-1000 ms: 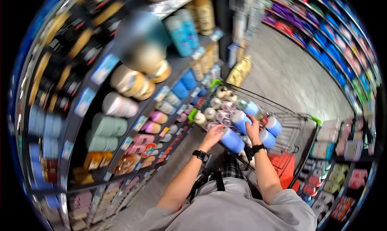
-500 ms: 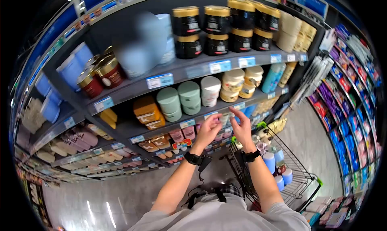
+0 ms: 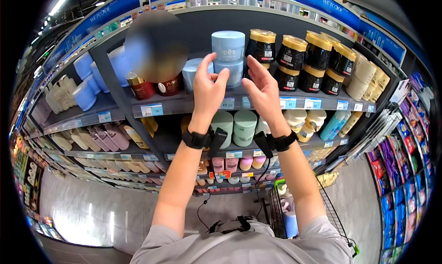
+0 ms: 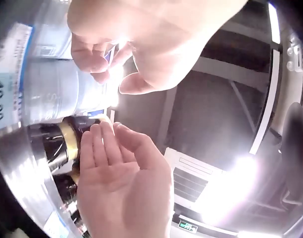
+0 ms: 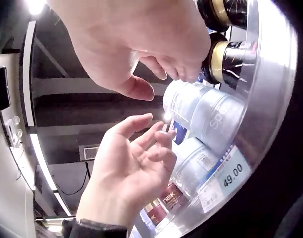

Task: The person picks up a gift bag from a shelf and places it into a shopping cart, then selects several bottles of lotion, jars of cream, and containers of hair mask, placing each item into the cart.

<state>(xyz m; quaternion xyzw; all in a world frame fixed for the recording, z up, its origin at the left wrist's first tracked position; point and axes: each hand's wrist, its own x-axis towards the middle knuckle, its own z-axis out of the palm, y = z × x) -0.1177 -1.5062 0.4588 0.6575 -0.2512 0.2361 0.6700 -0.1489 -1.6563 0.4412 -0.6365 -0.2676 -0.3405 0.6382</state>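
Observation:
Two stacked light blue jars (image 3: 228, 45) stand on the upper shelf, with a single matching jar (image 3: 192, 75) to their left. My left hand (image 3: 208, 91) is raised in front of the stack on its left side, fingers loosely bent and nothing in them. On the stack's right side my right hand (image 3: 266, 91) is up with fingers extended, holding nothing. Both palms face each other across a gap, as the left wrist view shows with the right hand (image 4: 126, 188) below the left. Black jars with gold lids (image 3: 262, 45) are just beyond the right hand.
The shelf edge carries price labels (image 3: 152, 109). Dark red jars (image 3: 142, 86) stand left of the blue ones. Green jars (image 3: 245, 126) fill the shelf below. A shopping cart (image 3: 328, 204) holding a blue bottle (image 3: 290, 225) is at my lower right.
My view has swung from the cart up to the shelves. Both hands have left the blue bottles in the cart and risen to the light blue jars.

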